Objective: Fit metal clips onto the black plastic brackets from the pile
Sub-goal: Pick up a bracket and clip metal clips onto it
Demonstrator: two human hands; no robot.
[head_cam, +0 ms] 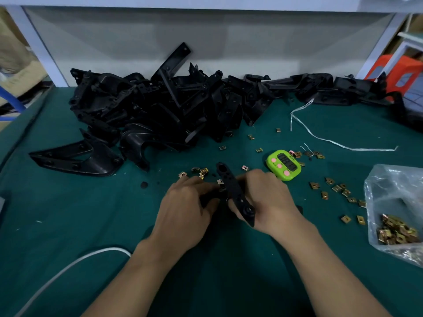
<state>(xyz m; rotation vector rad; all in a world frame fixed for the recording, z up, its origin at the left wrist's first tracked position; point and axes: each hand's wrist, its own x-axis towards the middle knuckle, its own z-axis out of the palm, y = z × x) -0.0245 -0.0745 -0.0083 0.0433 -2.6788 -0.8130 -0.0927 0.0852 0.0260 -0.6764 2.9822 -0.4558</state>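
Over the green tabletop (91,213), just in front of the person, one black plastic bracket (231,186) is held up. The right hand (267,197) is wrapped round its lower arm, and the left hand (185,207) has its fingers curled in to pinch a metal clip (220,181) against the bracket's edge. From where I stand the clip looks only partly on. If it goes on crooked it could jam short of its hole or bend open. If the fingertips slip off so small a piece it could spring away and be lost among the others. The right hand holds near one end, so a hard push from the left might twist the bracket in the grip. By my count there are two hands, one bracket in work and one clip being fitted. The pile (160,106) behind holds dozens of brackets too tangled to number, and it trails off in a row toward the right. One bracket lies apart (75,159) at its left front. The loose clips (314,185) scattered about come to roughly two dozen, some by the left fingertips and most to the right. There is one clear plastic bag (389,184) with a heap more inside and one green timer (283,164) just beyond the right hand. One white strap (320,138) and one white cable (68,266) also lie on the cloth.
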